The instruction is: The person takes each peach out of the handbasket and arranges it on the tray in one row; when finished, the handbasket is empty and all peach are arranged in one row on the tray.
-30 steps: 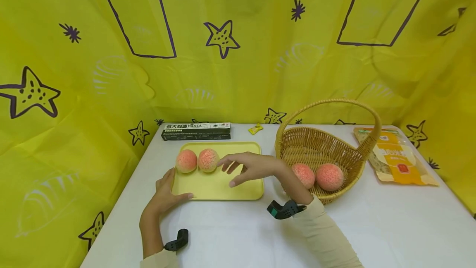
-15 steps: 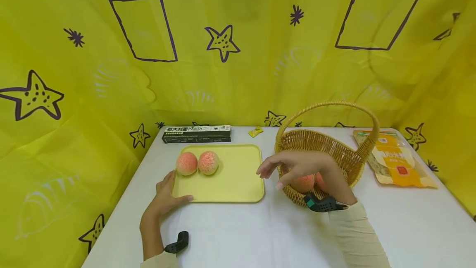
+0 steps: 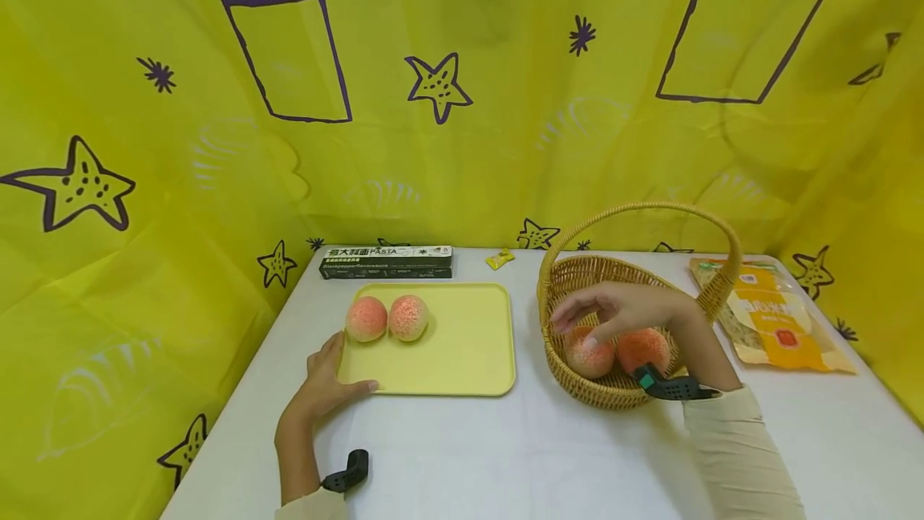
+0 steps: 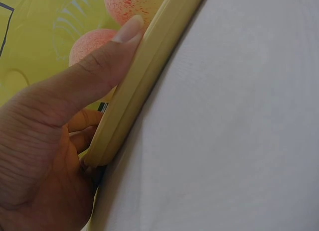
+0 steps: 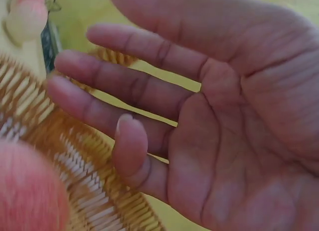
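Toward the near edge of the white-covered bench (image 3: 469,456), a beige sleeve (image 3: 310,506) ended at the left wrist, which bore a black device (image 3: 350,472). Beyond it, the left hand (image 3: 321,387) held the near left corner of a yellow tray (image 3: 447,351), its grip narrow: the thumb lay over the near rim, the fingers at the left edge. Well right of the tray's right edge, toward the bench's right side, stood a wicker basket (image 3: 599,400). Near its front wall lay a pink peach (image 3: 590,361) and, just beside it, a second peach (image 3: 642,347). The right hand (image 3: 624,311) hovered over them, its grip wide, fingers loosely extended. By the tray's far left corner sat a third peach (image 3: 366,318) and a fourth peach (image 3: 408,318), side by side. An orange-and-clear bag (image 3: 783,319) lay toward the bench's right edge. A pasta box (image 3: 386,262) lay by the far left corner, a small yellow packet (image 3: 500,259) near the far edge. Behind hung a yellow curtain (image 3: 498,167).
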The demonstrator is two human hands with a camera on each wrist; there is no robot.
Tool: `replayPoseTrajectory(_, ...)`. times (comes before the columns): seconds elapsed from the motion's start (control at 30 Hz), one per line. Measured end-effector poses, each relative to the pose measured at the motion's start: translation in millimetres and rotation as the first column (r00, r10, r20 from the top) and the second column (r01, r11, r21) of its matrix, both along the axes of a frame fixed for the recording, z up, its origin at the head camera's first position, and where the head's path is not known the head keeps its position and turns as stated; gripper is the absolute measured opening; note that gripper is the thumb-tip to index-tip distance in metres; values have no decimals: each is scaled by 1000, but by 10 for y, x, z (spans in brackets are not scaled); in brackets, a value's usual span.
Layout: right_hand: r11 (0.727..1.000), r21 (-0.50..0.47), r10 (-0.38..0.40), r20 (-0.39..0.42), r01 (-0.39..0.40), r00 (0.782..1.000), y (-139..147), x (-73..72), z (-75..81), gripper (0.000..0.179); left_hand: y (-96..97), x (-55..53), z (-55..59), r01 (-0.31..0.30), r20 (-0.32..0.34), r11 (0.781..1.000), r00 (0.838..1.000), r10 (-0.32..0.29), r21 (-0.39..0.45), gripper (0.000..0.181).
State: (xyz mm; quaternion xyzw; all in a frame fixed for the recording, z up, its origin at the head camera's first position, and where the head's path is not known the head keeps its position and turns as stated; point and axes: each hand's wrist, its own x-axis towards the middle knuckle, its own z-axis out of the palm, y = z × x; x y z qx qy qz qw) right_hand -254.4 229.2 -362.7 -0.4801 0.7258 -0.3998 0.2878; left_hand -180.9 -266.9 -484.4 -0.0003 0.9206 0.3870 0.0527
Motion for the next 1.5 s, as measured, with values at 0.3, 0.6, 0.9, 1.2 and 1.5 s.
replayPoseTrajectory(0.3, 978, 34, -205, -9, 206, 979, 175, -59, -147, 50, 9, 17, 24, -13, 38, 1000, 999, 14, -16, 120)
replayPoseTrajectory(0.6, 960, 209, -192, 2, 188, 981, 203, -143, -224, 59, 14, 14, 25, -15, 27, 1000, 1000, 15, -4, 119)
replayPoseTrajectory(0.9, 935, 314, -203, 96, 164, 974, 184, -198, -294, 66, 5, 3, 28, -20, 33, 1000, 999, 21, -3, 119)
replayPoseTrajectory(1.2, 881, 432, -233, 45, 192, 971, 155, -199, -311, 73, -6, -7, -3, -12, 9, 1000, 1000, 12, 7, 118)
replayPoseTrajectory(1.5, 860, 484, -171, -24, 162, 985, 101, -197, -297, 77, -4, 5, 7, -14, 27, 1000, 1000, 15, -11, 119)
